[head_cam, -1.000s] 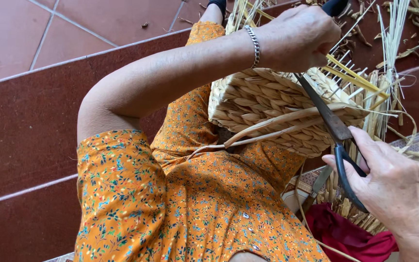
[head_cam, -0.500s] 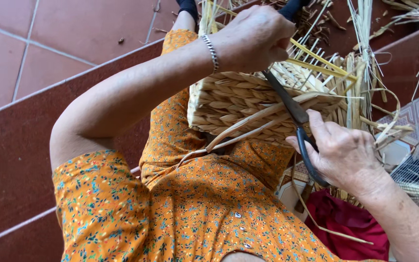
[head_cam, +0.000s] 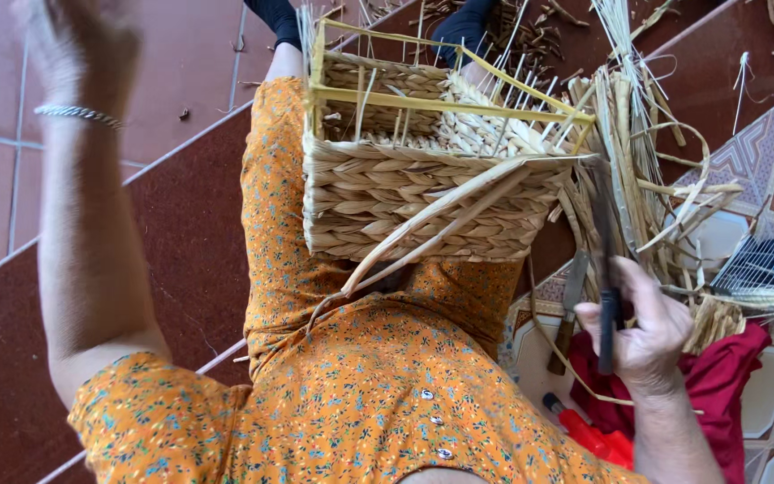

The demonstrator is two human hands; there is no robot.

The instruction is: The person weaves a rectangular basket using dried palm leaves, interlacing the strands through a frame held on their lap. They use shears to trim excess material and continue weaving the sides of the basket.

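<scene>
Lifted off the basket since half a second before, the left hand point(head_cam: 82, 40) hung blurred and well away from it, so I could not tell its grip. Her right hand point(head_cam: 642, 332) clasped dark scissors point(head_cam: 604, 260), blades pointing up beside the woven basket point(head_cam: 423, 193) resting on her lap. Beyond that hand lay loose straw stalks point(head_cam: 665, 179), with red cloth point(head_cam: 727, 394) beneath it.
</scene>
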